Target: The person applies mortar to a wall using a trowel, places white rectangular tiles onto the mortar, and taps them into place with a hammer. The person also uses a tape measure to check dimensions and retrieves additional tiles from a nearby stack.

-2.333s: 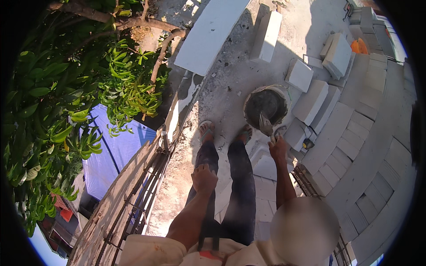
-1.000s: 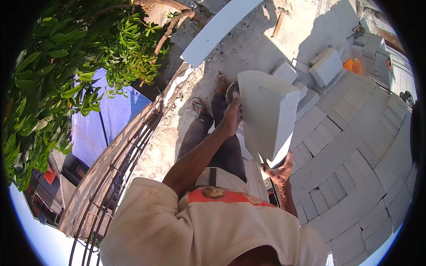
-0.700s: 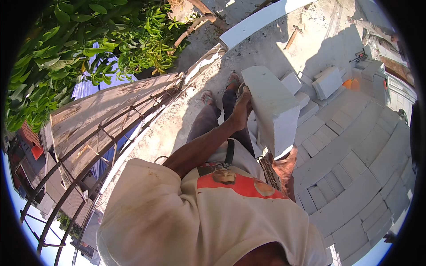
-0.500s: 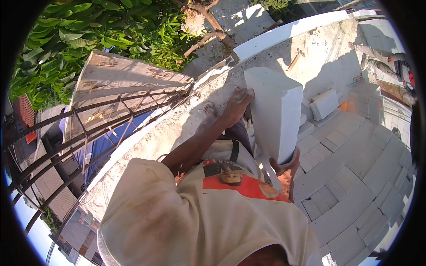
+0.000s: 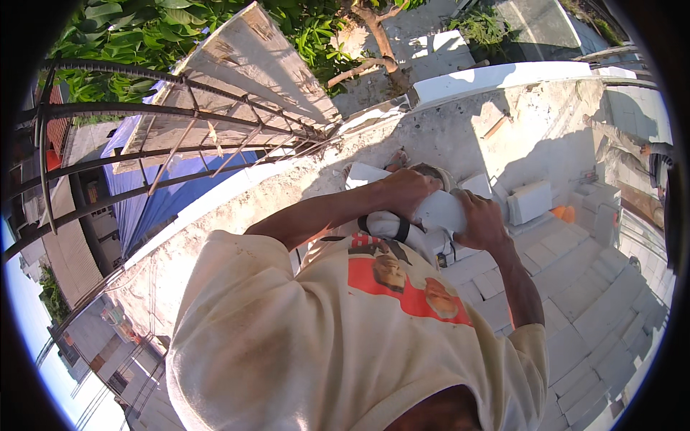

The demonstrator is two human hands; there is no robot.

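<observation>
Low in front of my shirt, a white building block [image 5: 440, 213] is between my two hands, mostly hidden by them. My left hand [image 5: 413, 191] is closed at its left side, fingertips partly out of sight. My right hand [image 5: 481, 219] grips its right side, fingers curled over the top edge. Just left of my left hand lies another white block surface [image 5: 365, 174]; whether it is a separate piece I cannot tell. Behind my hands sits a pale block [image 5: 476, 187] on the floor.
A rough concrete ledge [image 5: 316, 179] curves along the left. Beyond it stand rusty rebar rods [image 5: 158, 111] and a wooden board [image 5: 251, 72]. Stacked white blocks [image 5: 575, 287] fill the right, with a loose block [image 5: 530, 202] and a short wooden-handled tool [image 5: 496, 127] farther off.
The block stood tall and upright between my hands; now it is lower and largely covered. My right hand has moved up from its bottom end to its side. The view has shifted.
</observation>
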